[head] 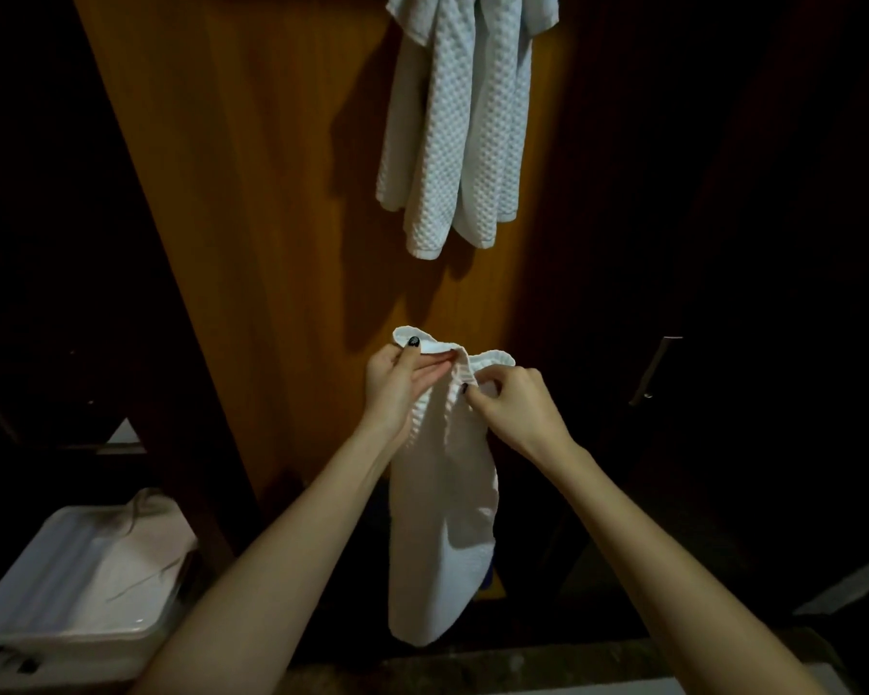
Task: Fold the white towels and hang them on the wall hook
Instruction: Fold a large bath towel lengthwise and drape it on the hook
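A white towel [442, 519] hangs down in front of me, held at its top edge by both hands. My left hand [397, 388] pinches the top left corner between thumb and fingers. My right hand [512, 408] pinches the bunched top edge just to the right. Higher up, white waffle-textured towels [452, 132] hang against a wooden panel [252, 168]; the hook that bears them is out of frame at the top.
A white plastic bin [71, 584] with a lid sits at the lower left. A dark cabinet door with a metal handle [655, 371] stands to the right. A ledge [472, 664] runs along the bottom edge. The surroundings are dim.
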`<state>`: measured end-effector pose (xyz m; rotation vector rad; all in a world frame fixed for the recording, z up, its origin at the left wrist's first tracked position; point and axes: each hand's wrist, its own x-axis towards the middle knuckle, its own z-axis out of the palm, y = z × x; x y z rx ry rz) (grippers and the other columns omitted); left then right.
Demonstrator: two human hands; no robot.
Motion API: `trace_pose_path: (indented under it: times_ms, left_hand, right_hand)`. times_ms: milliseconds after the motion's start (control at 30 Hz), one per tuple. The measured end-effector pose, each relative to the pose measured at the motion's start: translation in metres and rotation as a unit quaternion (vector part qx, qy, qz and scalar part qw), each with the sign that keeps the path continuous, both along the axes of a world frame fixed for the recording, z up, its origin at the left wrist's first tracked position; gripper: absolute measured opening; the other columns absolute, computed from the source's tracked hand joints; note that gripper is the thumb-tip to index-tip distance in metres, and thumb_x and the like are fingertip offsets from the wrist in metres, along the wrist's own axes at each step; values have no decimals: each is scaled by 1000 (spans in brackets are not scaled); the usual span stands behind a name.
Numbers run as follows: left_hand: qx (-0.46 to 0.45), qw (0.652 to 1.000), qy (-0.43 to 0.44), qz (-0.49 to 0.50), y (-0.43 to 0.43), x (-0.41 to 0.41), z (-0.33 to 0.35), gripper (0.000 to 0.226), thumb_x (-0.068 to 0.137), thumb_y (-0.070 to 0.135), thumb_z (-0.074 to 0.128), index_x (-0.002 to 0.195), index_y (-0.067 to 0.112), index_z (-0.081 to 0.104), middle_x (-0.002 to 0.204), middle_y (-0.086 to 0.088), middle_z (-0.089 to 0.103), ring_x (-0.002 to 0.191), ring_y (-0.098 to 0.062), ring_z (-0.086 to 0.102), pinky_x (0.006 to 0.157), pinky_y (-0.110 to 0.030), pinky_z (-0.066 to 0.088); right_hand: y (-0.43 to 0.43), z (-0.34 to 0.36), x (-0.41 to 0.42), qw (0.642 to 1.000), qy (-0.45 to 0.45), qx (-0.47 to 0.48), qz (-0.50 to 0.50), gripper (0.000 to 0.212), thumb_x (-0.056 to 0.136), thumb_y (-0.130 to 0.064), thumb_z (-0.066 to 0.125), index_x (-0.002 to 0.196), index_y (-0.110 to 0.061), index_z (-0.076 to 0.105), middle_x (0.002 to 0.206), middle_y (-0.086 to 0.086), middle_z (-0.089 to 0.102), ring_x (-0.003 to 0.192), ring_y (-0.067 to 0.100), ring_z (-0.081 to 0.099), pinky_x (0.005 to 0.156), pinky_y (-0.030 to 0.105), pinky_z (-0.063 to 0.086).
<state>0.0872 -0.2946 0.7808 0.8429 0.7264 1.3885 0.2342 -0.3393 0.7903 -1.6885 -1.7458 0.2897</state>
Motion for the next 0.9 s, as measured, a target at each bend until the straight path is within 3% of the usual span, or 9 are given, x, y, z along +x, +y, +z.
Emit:
trace_pose_path:
  times_ms: [133, 233, 433, 567, 633, 700, 767, 833, 900]
  left_hand:
    - [-13, 998, -48, -27, -3, -8, 2, 18, 97, 3, 45, 100, -11, 56, 94, -24, 71, 98, -31, 69, 81, -29, 57]
    - [-11, 996, -66, -52, -6, -8, 6, 18, 96, 3, 47, 100, -11, 57, 98, -24, 71, 102, -30, 68, 88, -32, 55]
    - [-9, 997, -69, -44, -8, -21, 10, 17, 95, 3, 49, 103, -11, 55, 98, -27, 69, 102, -32, 67, 85, -33, 56]
    - [-23, 999, 22, 20, -13, -36, 22, 15, 91, 8, 55, 76, 4, 56, 56, -5, 63, 67, -18, 70, 62, -26, 57]
    - [70, 985, 131, 84, -12, -49, 27, 22, 90, 12, 60, 69, 12, 52, 47, 5, 51, 51, -8, 59, 56, -20, 51]
    - [202, 954, 219, 33, -13, -54, 46, 16, 85, 9, 66, 84, 19, 54, 69, 9, 60, 67, -3, 61, 68, -16, 50]
    - [309, 863, 395, -71, -7, -50, 61, 37, 80, 15, 74, 106, 30, 53, 106, 13, 57, 104, 4, 53, 92, -15, 43]
    - [347, 754, 541, -135, 0, -43, 68, 32, 78, 26, 76, 106, 26, 59, 125, 14, 48, 128, 0, 34, 109, -27, 30]
    - [341, 716, 578, -193, 5, -39, 71, 28, 79, 28, 75, 101, 14, 65, 133, 11, 46, 137, -4, 24, 115, -35, 20]
  right_hand:
    - [-2, 0, -8, 1000, -1, 14, 6, 39, 88, -43, 61, 96, -8, 74, 86, 2, 74, 77, 11, 65, 61, 21, 44]
    - [-4, 1, -16, 1000, 4, 28, -2, 26, 90, -27, 60, 76, -8, 70, 60, -3, 62, 55, 9, 54, 53, 26, 38]
    - [-7, 4, -12, 997, 24, 63, 23, 20, 92, -14, 58, 80, -2, 67, 67, 8, 65, 59, 17, 57, 55, 35, 44]
    - [-9, 15, 1, 987, 101, 105, 63, 14, 96, -16, 56, 89, -12, 67, 72, -14, 62, 67, 1, 58, 57, 11, 39]
    - [-10, 23, 9, 985, 87, 104, 106, 12, 97, -20, 55, 91, -18, 65, 75, -17, 63, 71, -2, 59, 60, 11, 40]
    - [-8, 29, 12, 984, 46, 84, 148, 10, 98, -21, 54, 94, -21, 63, 82, -15, 64, 76, 1, 60, 64, 15, 42]
    - [-8, 33, 9, 981, 11, 59, 186, 10, 99, -21, 54, 96, -17, 63, 88, -10, 65, 78, 3, 59, 65, 15, 41]
    - [-10, 37, 5, 977, 6, 43, 207, 11, 99, -19, 55, 91, -22, 63, 79, -11, 61, 71, 2, 54, 62, 15, 38]
    - [-13, 42, 6, 976, 14, 41, 215, 23, 99, -16, 55, 86, -36, 57, 75, -13, 57, 66, 3, 51, 61, 16, 37]
